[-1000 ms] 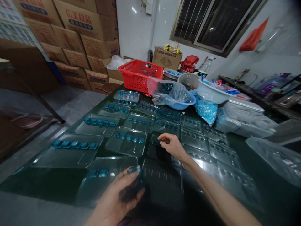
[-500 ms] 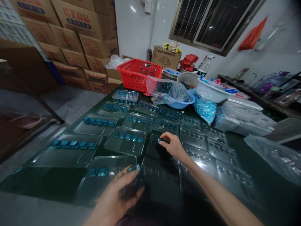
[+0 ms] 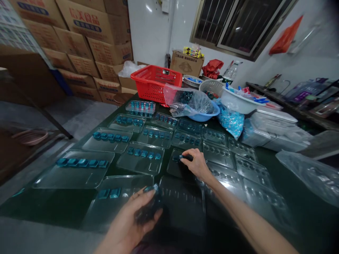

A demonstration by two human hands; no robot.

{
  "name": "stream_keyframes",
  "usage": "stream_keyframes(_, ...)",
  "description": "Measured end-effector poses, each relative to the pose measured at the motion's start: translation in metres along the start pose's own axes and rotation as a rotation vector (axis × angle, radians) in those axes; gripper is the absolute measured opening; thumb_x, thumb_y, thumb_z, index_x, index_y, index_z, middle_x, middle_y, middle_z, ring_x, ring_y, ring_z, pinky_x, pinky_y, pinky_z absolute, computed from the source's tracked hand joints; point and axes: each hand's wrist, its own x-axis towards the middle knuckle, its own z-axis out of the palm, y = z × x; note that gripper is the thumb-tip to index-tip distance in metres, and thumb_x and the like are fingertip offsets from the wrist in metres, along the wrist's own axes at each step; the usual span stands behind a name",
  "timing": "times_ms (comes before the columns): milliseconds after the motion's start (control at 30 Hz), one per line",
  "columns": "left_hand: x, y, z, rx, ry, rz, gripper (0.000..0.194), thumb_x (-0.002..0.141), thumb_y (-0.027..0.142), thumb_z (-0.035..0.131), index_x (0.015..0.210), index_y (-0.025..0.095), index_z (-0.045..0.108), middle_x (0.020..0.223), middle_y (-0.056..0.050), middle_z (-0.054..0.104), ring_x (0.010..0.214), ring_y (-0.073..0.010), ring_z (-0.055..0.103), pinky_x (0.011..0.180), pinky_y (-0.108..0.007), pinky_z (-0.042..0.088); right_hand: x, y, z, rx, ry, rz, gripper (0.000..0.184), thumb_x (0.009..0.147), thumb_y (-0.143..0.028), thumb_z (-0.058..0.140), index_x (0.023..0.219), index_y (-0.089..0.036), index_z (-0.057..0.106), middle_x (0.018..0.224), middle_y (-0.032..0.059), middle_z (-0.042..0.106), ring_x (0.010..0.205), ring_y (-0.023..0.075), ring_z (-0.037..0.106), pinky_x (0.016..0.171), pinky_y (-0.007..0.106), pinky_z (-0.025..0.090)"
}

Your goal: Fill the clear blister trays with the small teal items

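Observation:
My left hand [image 3: 132, 215] is cupped round several dark blue gem-shaped pieces [image 3: 149, 206], partly hidden by its fingers, above the front edge of a clear plastic tray [image 3: 124, 180] that bears two teal pieces [image 3: 109, 193]. Between thumb and fingertips, my right hand [image 3: 194, 163] pinches a small dark blue gem-shaped piece [image 3: 180, 157] over another clear tray [image 3: 172, 171]. One blue piece [image 3: 175, 158] lies in that tray just left of the fingertips. To the left, a tray [image 3: 76, 178] holds a row of teal gem-shaped pieces [image 3: 82, 162].
More clear trays [image 3: 219, 155] cover the dark green table, some with rows of blue pieces. A red basket [image 3: 156, 84], a blue basin [image 3: 203, 114], a white basin [image 3: 241, 102] and a bag of blue pieces [image 3: 231, 121] stand at the back. Cardboard boxes [image 3: 87, 31] are stacked behind.
My right hand has shifted slightly to the right over the tray, and a blue piece left of its fingertips shows more clearly. My left hand has barely moved.

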Motion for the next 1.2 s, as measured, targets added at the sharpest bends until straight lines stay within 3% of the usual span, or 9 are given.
stream_keyframes(100, 0.001, -0.002, 0.001, 0.011, 0.024, 0.02, 0.029, 0.057, 0.012, 0.068, 0.082, 0.017, 0.053, 0.081, -0.008, 0.064, 0.057, -0.0167, 0.059, 0.048, -0.028, 0.047, 0.0, 0.004, -0.002, 0.006, -0.005, 0.018, 0.009, 0.068, -0.024, 0.058, 0.077, -0.023, 0.061, 0.083, 0.0014, 0.062, 0.087, 0.0203, 0.048, 0.077, 0.034, 0.03)
stream_keyframes(233, 0.004, -0.003, -0.001, 0.023, -0.03, 0.033, 0.029, 0.057, 0.014, 0.069, 0.082, 0.017, 0.055, 0.083, -0.007, 0.064, 0.06, -0.0165, 0.06, 0.048, -0.027, 0.048, 0.003, 0.011, -0.007, 0.037, -0.024, 0.031, 0.01, 0.068, -0.026, 0.057, 0.077, -0.022, 0.061, 0.081, 0.0007, 0.063, 0.084, 0.0189, 0.052, 0.077, 0.033, 0.033)
stream_keyframes(367, 0.003, -0.003, 0.0, 0.032, -0.047, 0.031, 0.029, 0.057, 0.013, 0.068, 0.082, 0.016, 0.055, 0.086, -0.008, 0.064, 0.06, -0.0167, 0.06, 0.049, -0.028, 0.049, 0.007, 0.018, -0.013, 0.076, -0.061, 0.033, 0.015, 0.07, -0.028, 0.054, 0.08, -0.02, 0.062, 0.079, 0.0004, 0.064, 0.075, 0.0157, 0.055, 0.069, 0.028, 0.038)
stream_keyframes(567, 0.003, -0.003, 0.005, 0.029, -0.009, 0.003, 0.031, 0.055, 0.012, 0.07, 0.08, 0.018, 0.052, 0.086, -0.007, 0.064, 0.063, -0.0175, 0.06, 0.053, -0.031, 0.049, 0.007, 0.015, -0.02, 0.022, -0.074, 0.005, 0.008, 0.065, -0.023, 0.06, 0.073, -0.022, 0.062, 0.079, 0.0004, 0.063, 0.083, 0.0192, 0.051, 0.075, 0.034, 0.032)
stream_keyframes(933, 0.002, -0.006, 0.006, 0.035, 0.001, -0.014, 0.031, 0.056, 0.012, 0.07, 0.081, 0.017, 0.052, 0.095, -0.008, 0.06, 0.068, -0.0171, 0.059, 0.057, -0.032, 0.05, 0.002, 0.01, -0.005, 0.031, -0.032, -0.022, 0.012, 0.072, -0.028, 0.057, 0.082, -0.022, 0.059, 0.076, -0.0008, 0.062, 0.078, 0.0163, 0.053, 0.074, 0.031, 0.033)
stream_keyframes(1200, -0.001, -0.004, 0.008, 0.028, 0.003, -0.022, 0.033, 0.056, 0.01, 0.069, 0.084, 0.017, 0.054, 0.088, -0.005, 0.062, 0.066, -0.0172, 0.059, 0.054, -0.031, 0.05, 0.003, 0.004, 0.003, -0.052, -0.043, -0.08, 0.01, 0.071, -0.025, 0.059, 0.081, -0.022, 0.06, 0.079, 0.0003, 0.062, 0.08, 0.0178, 0.049, 0.073, 0.032, 0.032)
